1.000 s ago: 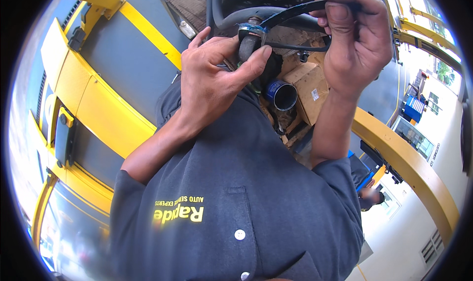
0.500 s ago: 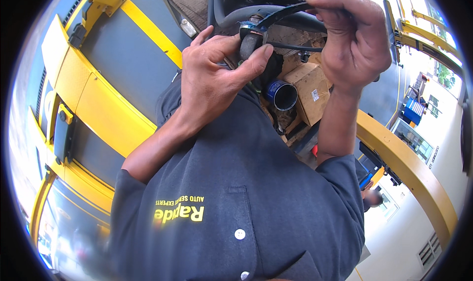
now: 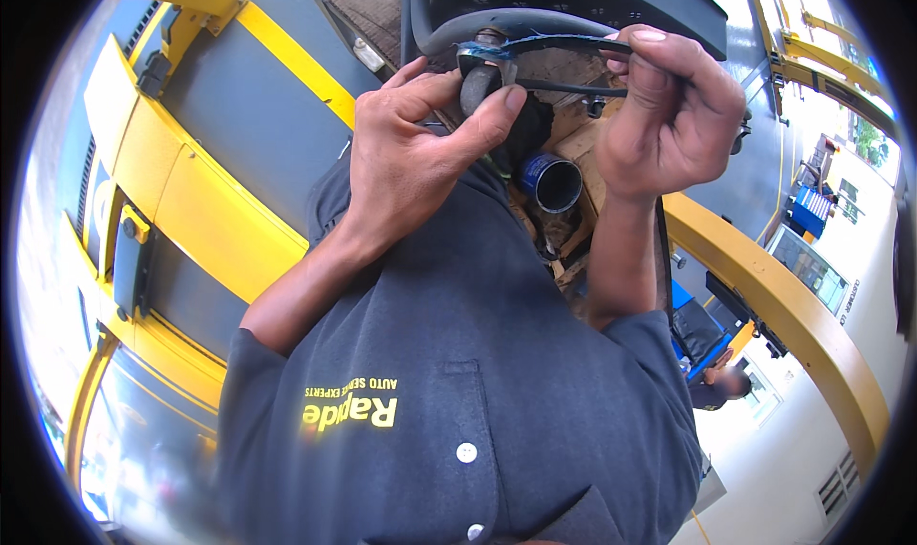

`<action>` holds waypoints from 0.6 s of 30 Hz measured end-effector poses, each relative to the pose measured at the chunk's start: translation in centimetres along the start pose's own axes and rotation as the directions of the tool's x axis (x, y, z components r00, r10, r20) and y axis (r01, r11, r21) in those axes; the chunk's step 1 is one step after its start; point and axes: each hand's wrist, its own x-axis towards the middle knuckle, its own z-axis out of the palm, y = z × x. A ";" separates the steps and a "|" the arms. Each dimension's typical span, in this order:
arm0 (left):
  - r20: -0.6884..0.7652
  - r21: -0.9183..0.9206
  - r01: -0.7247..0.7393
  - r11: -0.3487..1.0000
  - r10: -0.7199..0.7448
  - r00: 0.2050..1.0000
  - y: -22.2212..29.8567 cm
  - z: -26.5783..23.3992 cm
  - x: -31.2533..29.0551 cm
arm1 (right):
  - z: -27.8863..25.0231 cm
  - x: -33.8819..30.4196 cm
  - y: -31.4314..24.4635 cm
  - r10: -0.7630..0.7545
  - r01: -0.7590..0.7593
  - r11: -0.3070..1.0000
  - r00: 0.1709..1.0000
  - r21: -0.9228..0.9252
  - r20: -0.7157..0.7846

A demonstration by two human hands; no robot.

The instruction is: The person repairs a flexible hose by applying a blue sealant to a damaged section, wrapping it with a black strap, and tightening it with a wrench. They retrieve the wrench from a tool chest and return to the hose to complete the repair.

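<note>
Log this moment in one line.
left hand: gripping rounded dark part | right hand: pinching black strip | nearby: blue can

Below the fingers [image 3: 499, 115], yellow lettering [image 3: 355, 411] marks the dark shirt [image 3: 401, 316]; far right of them, dark capitals [image 3: 850, 303] mark a pale wall [image 3: 874, 249].

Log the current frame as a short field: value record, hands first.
left hand: thumb and fingers around a rounded dark part, possibly a small wheel
right hand: fingertips pinching a dark strip
strip: runs from beside the dark part to the right hand; blue frayed bits along its edge
behind the strip: grey curved tube
below the strip: blue can, open end facing the camera
background: yellow metal frame; another person at right
</note>
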 end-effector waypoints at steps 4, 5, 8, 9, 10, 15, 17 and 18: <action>-0.054 -0.060 -0.005 0.998 0.002 0.999 -0.1 0.3 0.1 | -1.1 0.1 -0.3 -0.107 0.134 0.979 0.980 -0.156 0.168; -0.070 -0.083 -0.009 0.997 0.003 0.998 -0.1 0.4 0.1 | -1.3 0.1 -0.4 -0.120 0.160 0.968 0.972 -0.192 0.204; -0.090 -0.125 -0.026 0.992 0.014 0.996 -0.1 0.7 0.2 | -1.3 -0.8 -1.3 -0.083 0.132 0.958 0.978 -0.254 0.193; -0.091 -0.130 -0.029 0.991 0.017 0.996 -0.1 0.7 0.2 | -1.2 -1.2 -1.4 -0.084 0.129 0.954 0.981 -0.270 0.174; -0.086 -0.125 -0.028 0.992 0.017 0.996 -0.1 0.6 0.2 | -1.2 -1.6 -1.6 -0.085 0.126 0.950 0.984 -0.285 0.155; -0.082 -0.181 0.019 0.983 -0.034 0.996 -0.2 0.6 0.1 | -0.5 -3.9 -2.2 -0.023 0.034 0.954 0.999 -0.297 0.041; -0.071 -0.192 0.025 0.981 -0.039 0.997 -0.4 0.6 0.1 | -0.5 -4.6 -2.6 -0.019 0.031 0.947 0.999 -0.318 0.042; -0.070 -0.192 0.039 0.981 -0.053 0.996 -0.2 0.7 0.0 | -0.6 -4.8 -3.0 -0.016 0.029 0.943 0.999 -0.330 0.041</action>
